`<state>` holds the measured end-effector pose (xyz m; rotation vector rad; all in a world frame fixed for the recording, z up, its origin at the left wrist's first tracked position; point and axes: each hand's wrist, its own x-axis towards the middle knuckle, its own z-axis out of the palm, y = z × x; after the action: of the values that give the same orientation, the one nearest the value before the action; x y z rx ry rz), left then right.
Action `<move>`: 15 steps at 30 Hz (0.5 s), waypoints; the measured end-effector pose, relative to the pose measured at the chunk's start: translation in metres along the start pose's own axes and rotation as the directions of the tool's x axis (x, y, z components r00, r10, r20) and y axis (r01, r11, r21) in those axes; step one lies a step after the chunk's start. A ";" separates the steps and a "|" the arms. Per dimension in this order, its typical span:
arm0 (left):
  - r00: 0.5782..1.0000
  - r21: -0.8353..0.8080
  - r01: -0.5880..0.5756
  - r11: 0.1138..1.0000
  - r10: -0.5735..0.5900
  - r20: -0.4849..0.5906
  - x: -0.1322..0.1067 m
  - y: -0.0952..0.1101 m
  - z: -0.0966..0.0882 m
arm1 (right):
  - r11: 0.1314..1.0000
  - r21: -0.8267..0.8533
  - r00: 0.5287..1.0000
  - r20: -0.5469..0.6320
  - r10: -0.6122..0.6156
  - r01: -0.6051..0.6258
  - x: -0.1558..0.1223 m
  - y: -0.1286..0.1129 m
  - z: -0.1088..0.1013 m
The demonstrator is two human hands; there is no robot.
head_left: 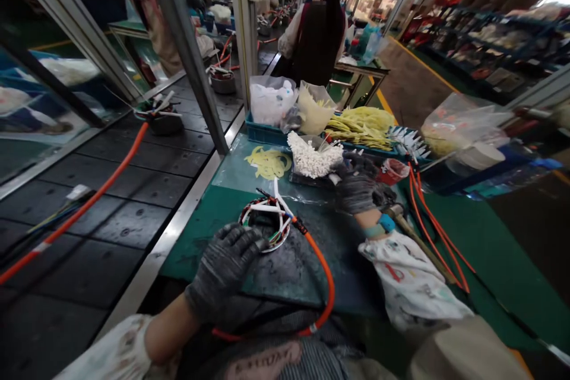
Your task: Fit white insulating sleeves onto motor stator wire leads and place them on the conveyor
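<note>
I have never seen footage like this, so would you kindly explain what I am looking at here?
There is no machine: this single view comes from a camera worn on a person's head, looking down at their two gloved hands. The left hand rests against a coil of white wires joined to an orange cable, on a green bench mat. The right hand lies beside a heap of small white parts; whether it holds anything is unclear. A co-worker stands beyond.
</note>
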<state>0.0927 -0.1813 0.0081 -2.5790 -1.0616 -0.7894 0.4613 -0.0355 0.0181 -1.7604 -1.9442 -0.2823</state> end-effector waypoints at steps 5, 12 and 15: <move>0.983 -0.067 0.168 0.983 -0.173 -0.068 -0.003 0.017 0.017 | 0.990 0.129 0.998 -0.022 0.053 -0.050 -0.002 -0.001 -0.002; 0.995 -0.196 0.070 0.978 -0.081 -0.049 0.010 0.002 0.036 | 0.898 0.439 0.993 -0.104 0.061 -0.009 -0.005 -0.005 -0.016; 0.997 -0.220 0.065 0.973 -0.069 -0.014 0.010 -0.001 0.035 | 0.692 0.720 0.976 -0.185 0.112 0.057 -0.014 -0.020 -0.046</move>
<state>0.1110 -0.1606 -0.0150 -2.7193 -1.1178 -1.0008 0.4523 -0.0718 0.0537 -1.1606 -1.5465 0.2812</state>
